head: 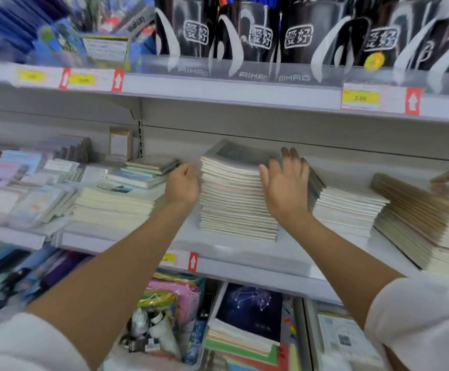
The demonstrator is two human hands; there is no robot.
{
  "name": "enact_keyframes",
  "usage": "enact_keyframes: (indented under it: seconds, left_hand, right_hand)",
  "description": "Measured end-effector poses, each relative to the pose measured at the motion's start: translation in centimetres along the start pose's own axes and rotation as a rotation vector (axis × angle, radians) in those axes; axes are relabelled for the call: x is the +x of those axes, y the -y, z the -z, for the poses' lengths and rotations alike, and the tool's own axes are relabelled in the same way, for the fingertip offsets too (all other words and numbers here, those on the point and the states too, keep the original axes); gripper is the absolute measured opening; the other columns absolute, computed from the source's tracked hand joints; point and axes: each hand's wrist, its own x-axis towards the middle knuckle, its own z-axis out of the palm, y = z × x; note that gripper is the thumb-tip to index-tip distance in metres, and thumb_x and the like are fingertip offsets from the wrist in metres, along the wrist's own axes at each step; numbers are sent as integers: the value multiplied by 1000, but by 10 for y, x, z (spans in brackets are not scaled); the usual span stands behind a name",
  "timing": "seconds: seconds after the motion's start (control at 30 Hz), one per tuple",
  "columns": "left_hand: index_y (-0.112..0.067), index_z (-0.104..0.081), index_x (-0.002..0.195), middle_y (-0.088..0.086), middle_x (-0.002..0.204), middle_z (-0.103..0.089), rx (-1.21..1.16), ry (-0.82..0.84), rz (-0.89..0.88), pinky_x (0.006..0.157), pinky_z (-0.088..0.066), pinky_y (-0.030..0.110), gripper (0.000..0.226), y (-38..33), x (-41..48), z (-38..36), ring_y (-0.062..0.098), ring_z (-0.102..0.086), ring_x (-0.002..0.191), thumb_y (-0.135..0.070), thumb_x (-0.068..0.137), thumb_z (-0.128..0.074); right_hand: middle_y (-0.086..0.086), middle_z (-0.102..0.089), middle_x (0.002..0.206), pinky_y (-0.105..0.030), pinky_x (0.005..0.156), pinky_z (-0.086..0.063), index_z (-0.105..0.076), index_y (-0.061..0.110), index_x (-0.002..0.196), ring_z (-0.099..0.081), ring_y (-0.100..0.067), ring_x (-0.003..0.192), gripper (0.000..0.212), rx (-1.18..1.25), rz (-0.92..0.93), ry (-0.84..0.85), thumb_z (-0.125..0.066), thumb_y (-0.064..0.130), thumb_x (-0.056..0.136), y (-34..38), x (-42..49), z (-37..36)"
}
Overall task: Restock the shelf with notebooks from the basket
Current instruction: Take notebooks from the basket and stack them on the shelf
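Notebook stack (238, 199) sits on middle shelf (244, 253). Left hand (182, 183) curled at its left side, grip unclear through blur. Right hand (285, 180) flat, fingers spread, against right side. Stack likely heavy, covers slippery; squeeze both sides low.

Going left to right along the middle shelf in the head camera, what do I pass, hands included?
Pastel notebooks → low cream stack → left hand → tall middle stack → right hand → white stack → brown-edged stack.
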Motion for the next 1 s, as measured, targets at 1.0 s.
enact_keyframes:
  seconds: [1.0]
  left_hand:
    - [-12,-33,59,7,55,-28,-35,-533,1287,46,-20,26,39,328,-369,326,20,-25,43,-21,94,-47]
  right_hand:
    - [-12,-50,138,-34,66,-46,-48,10,131,-56,-25,86,44,295,741,1353,-49,40,98,286,-341,-127]
